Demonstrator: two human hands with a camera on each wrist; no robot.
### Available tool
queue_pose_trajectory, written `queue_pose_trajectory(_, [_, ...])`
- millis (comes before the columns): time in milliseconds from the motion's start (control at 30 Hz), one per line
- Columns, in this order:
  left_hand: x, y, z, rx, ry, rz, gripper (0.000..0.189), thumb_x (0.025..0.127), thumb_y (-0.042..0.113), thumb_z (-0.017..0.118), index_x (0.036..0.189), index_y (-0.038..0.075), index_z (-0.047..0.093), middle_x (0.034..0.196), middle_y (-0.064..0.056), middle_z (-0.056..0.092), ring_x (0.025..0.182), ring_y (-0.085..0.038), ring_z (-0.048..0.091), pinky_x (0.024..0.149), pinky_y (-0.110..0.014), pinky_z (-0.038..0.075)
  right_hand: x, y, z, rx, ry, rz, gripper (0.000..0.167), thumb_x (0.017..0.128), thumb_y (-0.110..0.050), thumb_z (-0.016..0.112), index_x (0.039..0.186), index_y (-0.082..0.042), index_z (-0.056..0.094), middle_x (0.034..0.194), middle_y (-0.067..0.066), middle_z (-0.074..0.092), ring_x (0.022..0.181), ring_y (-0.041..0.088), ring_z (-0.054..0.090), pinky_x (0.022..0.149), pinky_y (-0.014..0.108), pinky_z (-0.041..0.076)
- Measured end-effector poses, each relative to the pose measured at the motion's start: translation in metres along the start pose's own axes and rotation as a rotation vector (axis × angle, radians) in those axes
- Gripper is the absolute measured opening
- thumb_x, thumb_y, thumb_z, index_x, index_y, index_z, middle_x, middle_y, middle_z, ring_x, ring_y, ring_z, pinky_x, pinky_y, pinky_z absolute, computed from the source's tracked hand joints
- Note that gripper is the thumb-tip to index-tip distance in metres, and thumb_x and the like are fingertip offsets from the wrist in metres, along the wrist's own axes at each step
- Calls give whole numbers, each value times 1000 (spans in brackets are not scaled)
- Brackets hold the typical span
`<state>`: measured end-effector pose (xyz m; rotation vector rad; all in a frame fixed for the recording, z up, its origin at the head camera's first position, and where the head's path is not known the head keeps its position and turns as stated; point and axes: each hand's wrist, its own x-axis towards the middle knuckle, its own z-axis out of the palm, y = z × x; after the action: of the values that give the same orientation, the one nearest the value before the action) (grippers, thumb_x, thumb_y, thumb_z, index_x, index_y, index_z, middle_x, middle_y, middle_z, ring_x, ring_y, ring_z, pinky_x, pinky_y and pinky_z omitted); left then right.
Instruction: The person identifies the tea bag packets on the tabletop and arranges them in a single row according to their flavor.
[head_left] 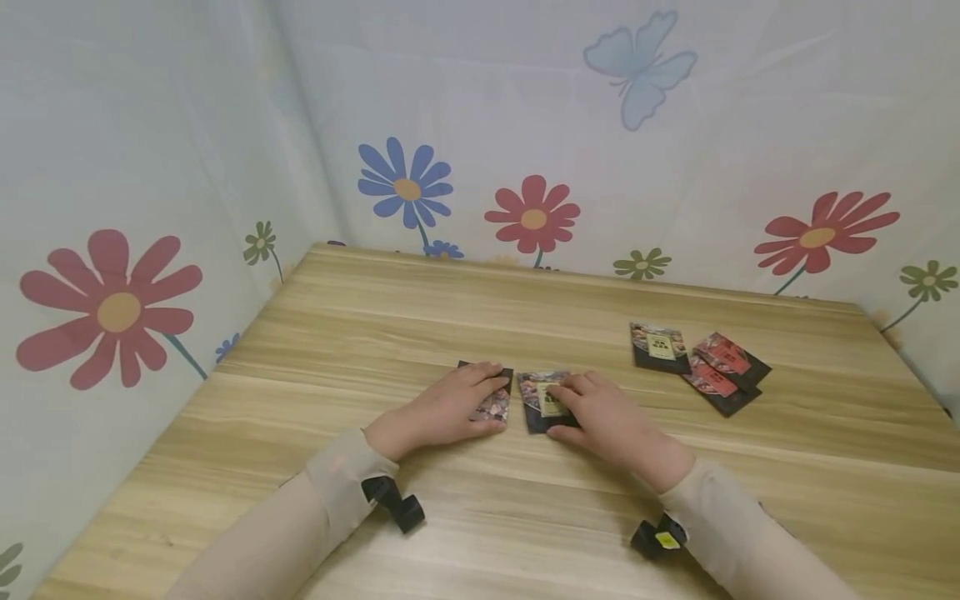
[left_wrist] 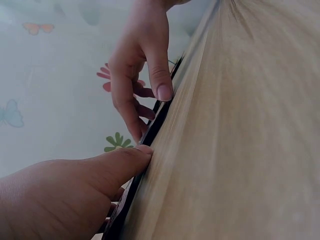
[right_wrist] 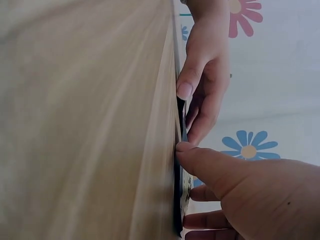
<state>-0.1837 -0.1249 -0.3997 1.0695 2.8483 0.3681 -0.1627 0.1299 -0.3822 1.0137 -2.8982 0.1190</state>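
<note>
Side by side on the wooden table lie two flat dark packets with food pictures. My left hand point(head_left: 450, 405) spans the left packet point(head_left: 493, 407), fingers on its far part and thumb at its near edge, hiding much of its face. The right packet point(head_left: 532, 402) bears a yellow label, partly covered. My right hand point(head_left: 606, 418) holds it with bent fingers on the label and the thumb by the near edge. In the left wrist view, the left thumb point(left_wrist: 135, 157) sits against a thin dark packet edge. From the right wrist, the right thumb point(right_wrist: 192, 155) likewise meets the packet's edge.
Right of the hands lies another yellow-labelled packet point(head_left: 660, 347). Beside it, a red-labelled packet point(head_left: 729, 358) overlaps a second red-labelled one point(head_left: 716, 387). The wooden table point(head_left: 337, 350) meets a flower-printed curtain point(head_left: 465, 100) at the back and left.
</note>
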Motion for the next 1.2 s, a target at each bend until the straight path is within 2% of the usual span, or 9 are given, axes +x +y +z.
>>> queue_pose_trajectory(567, [1, 0, 0, 10, -8, 1, 72, 92, 52, 56, 145, 6, 41, 155, -14, 34, 144, -31, 32, 121, -46, 25, 3, -13, -1, -37, -3, 17, 59, 89, -47, 63, 130, -5, 57, 121, 12, 62, 115, 30, 57, 101, 45, 48])
queue_pose_trajectory(833, [1, 1, 0, -4, -8, -4, 72, 91, 51, 58, 145, 6, 42, 155, -14, 34, 143, -31, 32, 120, -46, 25, 7, -18, -1, -112, -8, 2, 60, 90, -51, 60, 128, -5, 59, 116, 11, 64, 111, 29, 58, 98, 43, 50])
queue_pose_trajectory(1000, [1, 0, 1, 7, -6, -3, 72, 91, 52, 58, 145, 6, 42, 155, -14, 34, 143, -31, 32, 121, -46, 25, 8, -17, -3, -53, -3, 11, 58, 90, -48, 61, 128, -4, 59, 117, 12, 64, 111, 30, 59, 98, 45, 50])
queue_pose_trajectory(1200, [2, -1, 2, 6, -4, 2, 72, 91, 51, 58, 145, 5, 42, 155, -15, 34, 143, -32, 32, 121, -47, 24, 7, -2, -9, -8, 71, -15, 51, 89, -41, 65, 124, -4, 62, 114, 12, 66, 104, 28, 63, 90, 44, 54])
